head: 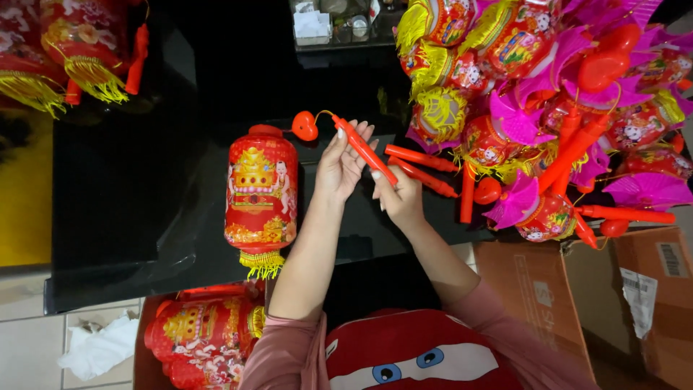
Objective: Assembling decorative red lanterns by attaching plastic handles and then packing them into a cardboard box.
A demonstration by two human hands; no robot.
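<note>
Both my hands hold one red plastic stick handle [364,150] over a black table [123,202]. My left hand [339,167] grips its upper end, my right hand [399,196] its lower end. A thin wire from the stick's tip leads to a small red heart [304,126]. Just left of my left hand a red and gold paper lantern [261,195] with a yellow fringe lies on the table.
A big heap of pink and red lanterns [548,108] with red sticks fills the right. More lanterns sit top left [72,50] and in a box at the bottom [206,336]. Cardboard boxes [613,303] stand lower right; white paper [97,347] lies on the floor.
</note>
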